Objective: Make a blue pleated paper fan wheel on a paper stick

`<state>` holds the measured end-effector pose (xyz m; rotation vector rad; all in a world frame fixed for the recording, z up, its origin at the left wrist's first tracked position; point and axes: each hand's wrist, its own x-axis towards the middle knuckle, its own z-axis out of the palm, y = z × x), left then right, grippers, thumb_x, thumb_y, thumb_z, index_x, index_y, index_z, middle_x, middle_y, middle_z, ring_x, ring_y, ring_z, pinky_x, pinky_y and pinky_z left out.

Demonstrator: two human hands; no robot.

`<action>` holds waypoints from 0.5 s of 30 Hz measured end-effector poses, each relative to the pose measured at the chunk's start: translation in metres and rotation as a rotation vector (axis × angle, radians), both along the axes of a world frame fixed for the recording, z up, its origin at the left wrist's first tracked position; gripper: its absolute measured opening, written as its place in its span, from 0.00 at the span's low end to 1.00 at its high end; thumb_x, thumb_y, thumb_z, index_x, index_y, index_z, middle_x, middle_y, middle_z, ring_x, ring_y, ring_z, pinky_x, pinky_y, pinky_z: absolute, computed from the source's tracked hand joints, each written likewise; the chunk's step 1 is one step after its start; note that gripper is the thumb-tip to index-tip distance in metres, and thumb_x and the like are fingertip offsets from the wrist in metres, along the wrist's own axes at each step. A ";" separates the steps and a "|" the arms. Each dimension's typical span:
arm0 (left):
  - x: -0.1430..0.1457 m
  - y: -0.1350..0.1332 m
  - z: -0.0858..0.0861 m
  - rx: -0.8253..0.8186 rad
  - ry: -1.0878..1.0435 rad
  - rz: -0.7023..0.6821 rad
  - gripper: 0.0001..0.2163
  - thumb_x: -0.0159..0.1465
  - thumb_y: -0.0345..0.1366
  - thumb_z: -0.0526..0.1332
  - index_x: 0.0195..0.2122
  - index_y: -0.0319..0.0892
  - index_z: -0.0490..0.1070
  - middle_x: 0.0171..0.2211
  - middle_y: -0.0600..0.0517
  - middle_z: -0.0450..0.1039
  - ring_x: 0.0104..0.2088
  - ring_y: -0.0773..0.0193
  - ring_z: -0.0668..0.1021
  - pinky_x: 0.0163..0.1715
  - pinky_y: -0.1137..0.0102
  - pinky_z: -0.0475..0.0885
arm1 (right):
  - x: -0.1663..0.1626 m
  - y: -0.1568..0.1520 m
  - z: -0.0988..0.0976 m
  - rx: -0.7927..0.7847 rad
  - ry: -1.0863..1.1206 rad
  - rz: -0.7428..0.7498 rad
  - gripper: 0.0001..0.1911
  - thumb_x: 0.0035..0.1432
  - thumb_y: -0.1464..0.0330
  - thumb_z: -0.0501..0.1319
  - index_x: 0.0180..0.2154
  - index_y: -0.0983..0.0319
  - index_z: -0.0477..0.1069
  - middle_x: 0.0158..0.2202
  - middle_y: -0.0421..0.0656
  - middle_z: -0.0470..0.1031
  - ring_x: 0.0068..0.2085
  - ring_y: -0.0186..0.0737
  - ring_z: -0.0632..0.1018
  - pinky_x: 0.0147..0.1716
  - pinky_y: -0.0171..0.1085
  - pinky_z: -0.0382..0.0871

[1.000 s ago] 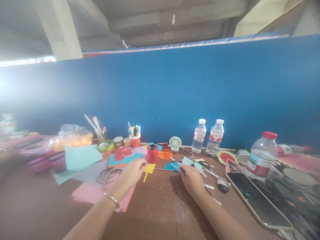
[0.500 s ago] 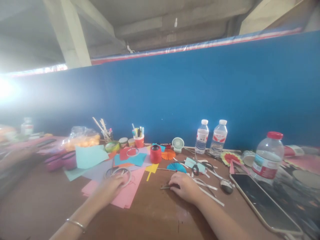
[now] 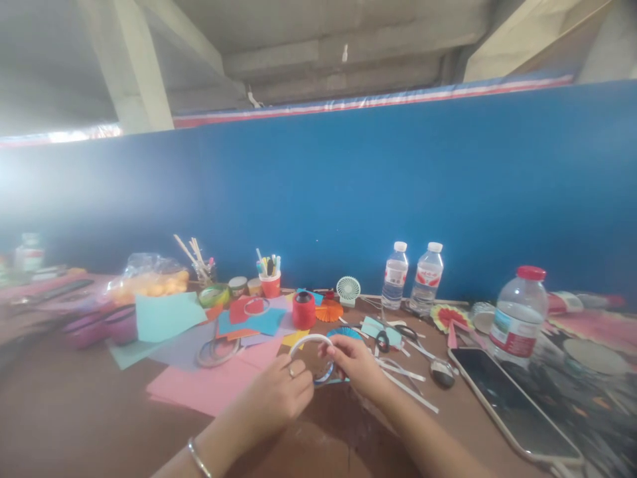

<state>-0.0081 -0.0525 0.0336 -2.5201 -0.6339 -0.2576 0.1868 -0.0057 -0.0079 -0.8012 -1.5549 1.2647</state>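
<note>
In front of me, above the brown table, a white roll of tape (image 3: pixel 309 337) is held up on its edge. My left hand (image 3: pixel 284 395) is closed around its left side. The thumb and fingers of my right hand (image 3: pixel 354 364) pinch its upper right side. A small strip of light blue shows below the roll, partly hidden. Behind my right hand lies a blue folded paper fan (image 3: pixel 347 332). Pink paper sheets (image 3: pixel 219 382) are spread to the left of my left hand, with more tape rolls (image 3: pixel 216 355) resting on them.
A red spool (image 3: pixel 303 312) and an orange paper fan (image 3: pixel 328 311) stand farther back. Scissors (image 3: pixel 382 342) and white paper strips (image 3: pixel 411 393) lie to the right, near a phone (image 3: pixel 517 401) and a large red-capped bottle (image 3: pixel 520 315). Two water bottles (image 3: pixel 395 279) stand by the blue wall.
My left hand has lifted the tape roll from the pink paper and brought it right. My right hand no longer shows the dark object it held and now grips the roll. Another person's arm left view.
</note>
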 end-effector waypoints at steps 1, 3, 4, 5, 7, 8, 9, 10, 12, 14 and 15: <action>0.000 -0.001 0.001 -0.025 -0.017 -0.017 0.12 0.60 0.21 0.48 0.34 0.40 0.68 0.28 0.49 0.69 0.32 0.61 0.69 0.33 0.65 0.63 | 0.001 0.001 -0.001 -0.003 0.019 -0.016 0.15 0.54 0.57 0.57 0.34 0.62 0.71 0.28 0.40 0.73 0.19 0.29 0.66 0.18 0.30 0.58; -0.006 -0.002 0.002 -0.060 -0.106 -0.058 0.15 0.58 0.20 0.49 0.41 0.42 0.67 0.34 0.49 0.70 0.38 0.60 0.69 0.39 0.64 0.62 | 0.005 0.004 -0.002 0.019 0.075 -0.067 0.13 0.53 0.58 0.57 0.30 0.62 0.71 0.25 0.39 0.72 0.19 0.29 0.65 0.19 0.30 0.58; -0.010 -0.003 0.003 -0.057 -0.184 -0.075 0.17 0.58 0.21 0.50 0.45 0.45 0.65 0.37 0.49 0.70 0.41 0.59 0.68 0.43 0.63 0.61 | 0.007 0.005 -0.002 0.037 0.097 -0.097 0.12 0.53 0.60 0.58 0.30 0.62 0.71 0.24 0.38 0.71 0.21 0.30 0.66 0.21 0.31 0.59; -0.013 -0.003 0.004 -0.049 -0.282 -0.073 0.19 0.57 0.21 0.51 0.46 0.47 0.64 0.39 0.50 0.69 0.43 0.58 0.67 0.45 0.61 0.60 | 0.009 0.006 -0.001 0.057 0.109 -0.124 0.11 0.53 0.61 0.58 0.30 0.62 0.72 0.23 0.38 0.70 0.22 0.31 0.67 0.22 0.31 0.59; -0.017 -0.001 0.007 -0.059 -0.494 -0.009 0.19 0.56 0.24 0.54 0.48 0.48 0.62 0.42 0.49 0.66 0.47 0.56 0.65 0.48 0.59 0.58 | 0.012 0.006 0.000 0.093 0.102 -0.142 0.10 0.53 0.63 0.58 0.30 0.62 0.73 0.21 0.38 0.69 0.24 0.32 0.68 0.24 0.31 0.60; -0.017 0.001 0.010 -0.098 -0.587 0.051 0.18 0.57 0.26 0.55 0.48 0.46 0.60 0.44 0.47 0.65 0.48 0.56 0.64 0.49 0.59 0.59 | 0.012 0.006 0.000 0.110 0.088 -0.135 0.10 0.54 0.63 0.57 0.30 0.62 0.73 0.21 0.38 0.68 0.24 0.32 0.68 0.25 0.32 0.60; -0.015 0.004 0.012 -0.167 -0.661 0.119 0.18 0.58 0.29 0.56 0.50 0.44 0.59 0.46 0.46 0.64 0.50 0.56 0.64 0.49 0.60 0.60 | 0.013 0.006 0.001 0.125 0.071 -0.126 0.10 0.55 0.63 0.57 0.31 0.62 0.73 0.21 0.38 0.68 0.24 0.33 0.68 0.25 0.32 0.60; -0.012 0.006 0.016 -0.266 -0.709 0.184 0.18 0.59 0.32 0.56 0.51 0.43 0.58 0.49 0.45 0.63 0.51 0.56 0.64 0.49 0.62 0.61 | 0.013 0.005 0.001 0.137 0.056 -0.119 0.11 0.55 0.63 0.56 0.32 0.62 0.73 0.21 0.38 0.69 0.24 0.33 0.68 0.26 0.32 0.61; -0.005 0.011 0.021 -0.501 -0.760 0.241 0.14 0.61 0.35 0.54 0.49 0.45 0.61 0.48 0.48 0.65 0.49 0.60 0.67 0.47 0.66 0.63 | 0.012 0.004 0.001 0.145 0.043 -0.113 0.12 0.56 0.62 0.55 0.32 0.62 0.72 0.21 0.39 0.69 0.24 0.34 0.69 0.26 0.33 0.62; 0.002 0.015 0.024 -0.670 -0.800 0.240 0.09 0.62 0.37 0.54 0.42 0.46 0.66 0.42 0.51 0.70 0.43 0.62 0.71 0.44 0.68 0.66 | 0.011 0.004 0.000 0.127 0.076 -0.102 0.13 0.57 0.60 0.54 0.33 0.62 0.71 0.22 0.39 0.70 0.25 0.35 0.70 0.27 0.34 0.63; 0.004 0.016 0.025 -0.724 -0.817 0.238 0.07 0.61 0.37 0.54 0.39 0.46 0.68 0.39 0.53 0.71 0.40 0.63 0.72 0.42 0.69 0.66 | 0.011 0.004 -0.002 0.111 0.110 -0.093 0.14 0.57 0.59 0.54 0.34 0.62 0.70 0.22 0.40 0.70 0.25 0.35 0.71 0.27 0.34 0.64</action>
